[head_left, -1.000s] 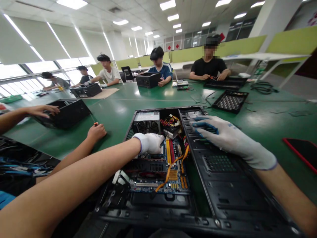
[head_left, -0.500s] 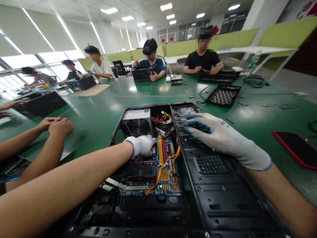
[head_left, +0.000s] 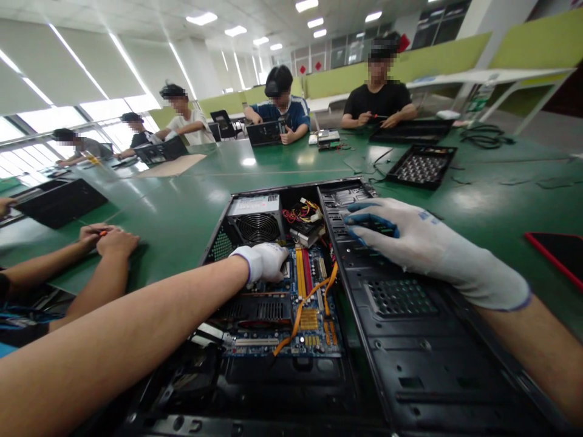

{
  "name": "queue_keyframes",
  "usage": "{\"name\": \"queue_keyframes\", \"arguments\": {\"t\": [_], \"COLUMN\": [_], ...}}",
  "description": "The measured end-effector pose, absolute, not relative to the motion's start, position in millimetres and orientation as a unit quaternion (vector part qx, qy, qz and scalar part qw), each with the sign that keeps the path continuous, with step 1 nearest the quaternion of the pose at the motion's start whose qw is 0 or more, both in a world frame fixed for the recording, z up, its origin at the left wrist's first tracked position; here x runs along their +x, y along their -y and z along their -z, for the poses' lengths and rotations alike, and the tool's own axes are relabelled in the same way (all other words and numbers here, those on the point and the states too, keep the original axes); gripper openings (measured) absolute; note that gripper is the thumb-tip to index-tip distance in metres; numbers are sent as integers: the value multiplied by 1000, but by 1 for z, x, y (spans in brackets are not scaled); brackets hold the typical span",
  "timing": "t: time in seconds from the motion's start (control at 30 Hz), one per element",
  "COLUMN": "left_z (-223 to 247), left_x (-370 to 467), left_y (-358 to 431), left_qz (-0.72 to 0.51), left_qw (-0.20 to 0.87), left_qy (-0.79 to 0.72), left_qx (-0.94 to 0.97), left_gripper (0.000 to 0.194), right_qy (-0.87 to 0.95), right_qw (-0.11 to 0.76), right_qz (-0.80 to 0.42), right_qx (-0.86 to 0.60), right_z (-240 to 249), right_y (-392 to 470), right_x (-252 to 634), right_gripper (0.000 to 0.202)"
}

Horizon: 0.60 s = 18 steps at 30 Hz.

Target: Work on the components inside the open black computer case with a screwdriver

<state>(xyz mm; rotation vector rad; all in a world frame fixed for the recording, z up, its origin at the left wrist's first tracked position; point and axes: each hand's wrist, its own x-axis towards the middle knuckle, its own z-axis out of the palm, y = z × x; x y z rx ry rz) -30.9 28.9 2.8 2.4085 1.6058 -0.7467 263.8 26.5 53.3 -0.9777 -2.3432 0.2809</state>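
Observation:
An open black computer case [head_left: 291,379] lies before me with a blue motherboard [head_left: 285,343] in it. My left hand [head_left: 268,262], in a white glove, is curled at the board's upper left, just below the power supply [head_left: 255,220]; its fingertips are partly hidden, and what they hold, if anything, I cannot make out. My right hand [head_left: 394,233], gloved with blue fingertips, rests on the black metal panel [head_left: 401,346] at the right with its fingers apart. An orange cable [head_left: 298,312] crosses the board, and coloured wires [head_left: 303,211] bunch beside the power supply.
A person's bare hands [head_left: 112,238] hold a small orange thing at the left. A perforated black part [head_left: 421,167] lies beyond the case, and a red-edged black device [head_left: 558,252] lies at the right. Several people work across the green table [head_left: 182,200].
The view has shifted slightly, so the case and my right hand sit a little further right. Both my hands keep nearly the same places on the case.

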Motion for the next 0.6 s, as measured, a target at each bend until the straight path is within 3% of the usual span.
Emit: {"name": "queue_keyframes", "arguments": {"t": [0.6], "left_z": [-5], "left_x": [-31], "left_y": [-29], "left_qz": [259], "left_qw": [63], "left_qy": [-525], "left_qx": [808], "left_gripper": [45], "right_qy": [876], "right_qw": [291], "right_qz": [-102], "right_qx": [-371], "right_z": [-51], "right_y": [-27], "right_x": [264], "right_gripper": [39]}}
